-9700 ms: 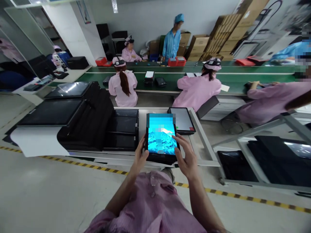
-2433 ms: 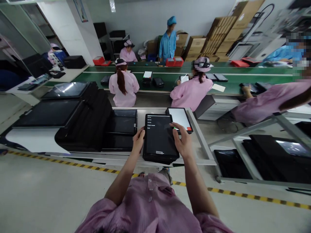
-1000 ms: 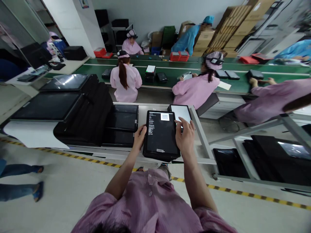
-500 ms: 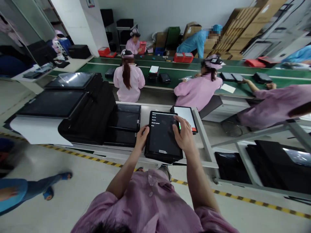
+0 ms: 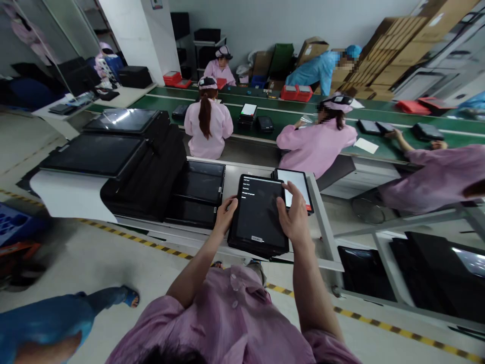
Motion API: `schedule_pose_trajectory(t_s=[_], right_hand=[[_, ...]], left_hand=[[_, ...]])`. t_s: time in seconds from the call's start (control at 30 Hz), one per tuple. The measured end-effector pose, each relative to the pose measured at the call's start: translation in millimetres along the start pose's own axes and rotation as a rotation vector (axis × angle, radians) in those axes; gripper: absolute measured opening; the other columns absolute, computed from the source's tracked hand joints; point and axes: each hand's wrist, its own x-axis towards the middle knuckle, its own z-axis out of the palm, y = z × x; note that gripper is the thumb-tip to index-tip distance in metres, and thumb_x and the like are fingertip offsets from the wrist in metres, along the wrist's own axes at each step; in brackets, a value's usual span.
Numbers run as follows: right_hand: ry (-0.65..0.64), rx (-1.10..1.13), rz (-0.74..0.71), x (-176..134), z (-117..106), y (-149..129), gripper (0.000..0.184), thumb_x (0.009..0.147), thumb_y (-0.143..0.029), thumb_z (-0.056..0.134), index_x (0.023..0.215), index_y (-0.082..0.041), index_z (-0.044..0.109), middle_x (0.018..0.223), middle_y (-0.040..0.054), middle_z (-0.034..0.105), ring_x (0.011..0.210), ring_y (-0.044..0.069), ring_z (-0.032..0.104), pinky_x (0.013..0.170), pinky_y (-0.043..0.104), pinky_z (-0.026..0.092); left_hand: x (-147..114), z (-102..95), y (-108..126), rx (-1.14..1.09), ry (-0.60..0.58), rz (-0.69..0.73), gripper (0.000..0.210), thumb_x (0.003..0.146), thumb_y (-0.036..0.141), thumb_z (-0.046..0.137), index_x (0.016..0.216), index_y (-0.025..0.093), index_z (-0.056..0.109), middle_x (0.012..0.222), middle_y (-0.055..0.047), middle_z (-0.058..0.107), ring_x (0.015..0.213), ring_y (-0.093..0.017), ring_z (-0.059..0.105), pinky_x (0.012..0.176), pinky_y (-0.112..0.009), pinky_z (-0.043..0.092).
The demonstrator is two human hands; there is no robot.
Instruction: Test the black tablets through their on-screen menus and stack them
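Observation:
A black tablet (image 5: pixel 261 215) lies on top of a stack of similar tablets at the front of a white-framed cart. Its dark screen shows a short white text list at upper left and a small label near the bottom. My left hand (image 5: pixel 226 216) is closed on the tablet's left edge, thumb on top. At the right edge, my right hand (image 5: pixel 295 217) grips it, the thumb over the screen's side and fingers by the upper corner. Just behind my right hand sits another tablet (image 5: pixel 299 184) with a lit white screen, partly covered by my fingers.
Left on the cart stand dark tablets (image 5: pixel 199 179) and a tall pile of large black panels (image 5: pixel 94 151). Beyond runs a green conveyor table (image 5: pixel 227 103) with seated co-workers in pink. A metal rack (image 5: pixel 382 263) stands right. A person in blue (image 5: pixel 49 316) is at lower left.
The whole view has shifted slightly, so the scene appears further right. Both hands stay at the tablet's edges. The person in blue at lower left has come further into view.

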Motion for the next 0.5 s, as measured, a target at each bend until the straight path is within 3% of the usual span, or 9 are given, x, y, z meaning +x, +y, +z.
schedule_pose_trajectory(t_s=[0.13,0.27,0.5], right_hand=[[0.052,0.044,-0.038,-1,-3,-4,0.042,0.114,-0.037,0.047,0.153,-0.022,0.051,0.131,0.0120,0.078,0.133,0.028,0.067,0.127,0.063,0.041],[0.056,0.066,-0.105,-1,-6,-9,0.025,0.112,-0.033,0.053,0.124,-0.024,0.073,0.120,0.0091,0.081,0.125,0.027,0.072,0.120,0.055,0.051],[-0.047,0.130,-0.132,3,-7,-14,0.026,0.112,-0.035,0.054,0.109,-0.026,0.079,0.107,0.0076,0.084,0.121,0.030,0.075,0.111,0.055,0.056]], left_hand=[[0,-0.8,-1,0.003,-0.016,-0.015,0.057,0.087,0.066,0.078,0.117,0.019,0.083,0.128,-0.013,0.081,0.129,-0.034,0.070,0.115,-0.045,0.053],[0,-1.8,-1,-0.005,-0.017,-0.015,0.060,0.083,0.069,0.080,0.116,0.019,0.084,0.128,-0.012,0.081,0.125,-0.033,0.072,0.111,-0.044,0.054],[-7,-5.8,9,0.039,0.004,-0.079,0.062,0.079,0.073,0.082,0.108,0.018,0.085,0.115,-0.012,0.084,0.115,-0.033,0.075,0.108,-0.045,0.055]])
